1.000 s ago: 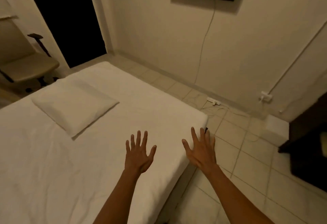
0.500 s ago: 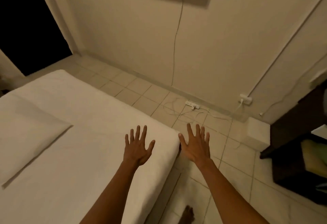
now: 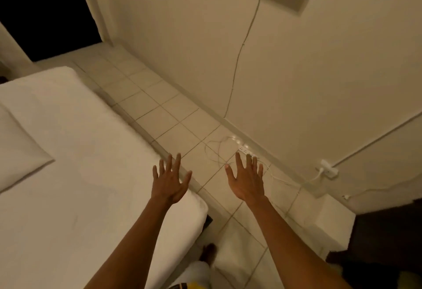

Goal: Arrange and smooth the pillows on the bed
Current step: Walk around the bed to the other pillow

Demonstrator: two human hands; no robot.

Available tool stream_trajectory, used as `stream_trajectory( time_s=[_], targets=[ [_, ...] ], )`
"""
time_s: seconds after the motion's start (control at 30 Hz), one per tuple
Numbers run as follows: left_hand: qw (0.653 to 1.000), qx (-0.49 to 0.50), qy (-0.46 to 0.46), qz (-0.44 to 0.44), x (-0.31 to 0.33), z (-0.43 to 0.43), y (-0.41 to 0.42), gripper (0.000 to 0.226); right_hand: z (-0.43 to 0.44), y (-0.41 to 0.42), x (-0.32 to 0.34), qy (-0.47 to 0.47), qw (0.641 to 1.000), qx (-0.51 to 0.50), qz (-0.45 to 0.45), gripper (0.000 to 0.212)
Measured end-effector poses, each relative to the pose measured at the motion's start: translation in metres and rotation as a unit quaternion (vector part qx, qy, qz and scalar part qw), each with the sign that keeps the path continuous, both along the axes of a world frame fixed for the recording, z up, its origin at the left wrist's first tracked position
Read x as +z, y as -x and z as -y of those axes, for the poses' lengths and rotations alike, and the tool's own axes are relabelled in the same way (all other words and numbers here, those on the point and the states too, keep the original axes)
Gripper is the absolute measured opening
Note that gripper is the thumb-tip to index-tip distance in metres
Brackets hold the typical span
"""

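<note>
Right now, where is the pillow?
In the head view the pillow lies flat on the bed at the far left edge of the picture, partly cut off, well left of both open hands.

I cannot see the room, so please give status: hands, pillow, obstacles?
Left hand and right hand open, empty, fingers spread. Pillow flat on bed, far left, untouched. Power strip and cables on floor near right hand.
</note>
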State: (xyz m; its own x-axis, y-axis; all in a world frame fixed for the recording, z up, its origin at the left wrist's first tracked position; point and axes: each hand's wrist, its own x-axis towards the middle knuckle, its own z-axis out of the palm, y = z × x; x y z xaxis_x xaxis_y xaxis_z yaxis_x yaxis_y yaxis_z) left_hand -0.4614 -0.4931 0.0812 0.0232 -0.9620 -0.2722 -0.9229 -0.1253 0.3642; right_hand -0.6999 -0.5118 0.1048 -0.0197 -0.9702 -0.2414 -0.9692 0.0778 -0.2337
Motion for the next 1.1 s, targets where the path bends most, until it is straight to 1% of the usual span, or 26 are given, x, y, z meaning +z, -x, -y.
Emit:
stream_trajectory(
  time_s=[0.07, 0.17, 0.3, 0.53, 0.63, 0.73, 0.83, 0.97, 1.1],
  targets=[
    [1.0, 0.009, -0.003, -0.008, 0.002, 0.03, 0.013, 0.074, 0.038, 0.01, 0.001, -0.003, 1.0, 0.016, 0.005, 0.07],
    [1.0, 0.028, 0.001, 0.004, 0.002, 0.082, 0.027, 0.074, 0.103, 0.019, 0.004, 0.017, 0.999, 0.034, 0.014, 0.068],
    [0.998, 0.06, -0.006, 0.018, -0.003, 0.143, 0.043, 0.074, 0.181, 0.028, -0.004, 0.017, 0.997, 0.08, 0.013, 0.067],
    [0.982, 0.184, -0.031, 0.003, -0.019, 0.239, 0.059, 0.075, 0.324, 0.032, -0.028, -0.028, 0.983, 0.184, 0.012, 0.068],
    [0.976, 0.217, -0.023, -0.008, -0.018, 0.271, 0.064, 0.082, 0.373, 0.027, -0.029, -0.036, 0.975, 0.219, 0.004, 0.068],
    [0.963, 0.268, 0.001, -0.023, -0.017, 0.307, 0.057, 0.082, 0.432, 0.002, -0.03, -0.052, 0.961, 0.273, -0.001, 0.069],
    [0.948, 0.319, 0.014, -0.01, -0.022, 0.331, 0.035, 0.076, 0.475, -0.04, -0.035, -0.054, 0.942, 0.332, -0.011, 0.069],
    [0.924, 0.383, -0.014, 0.008, -0.037, 0.367, -0.008, 0.079, 0.525, -0.101, -0.047, -0.055, 0.92, 0.387, -0.019, 0.07],
    [0.911, 0.41, -0.035, 0.0, -0.037, 0.428, -0.077, 0.079, 0.588, -0.175, -0.049, -0.062, 0.912, 0.404, -0.038, 0.07]
  ],
)
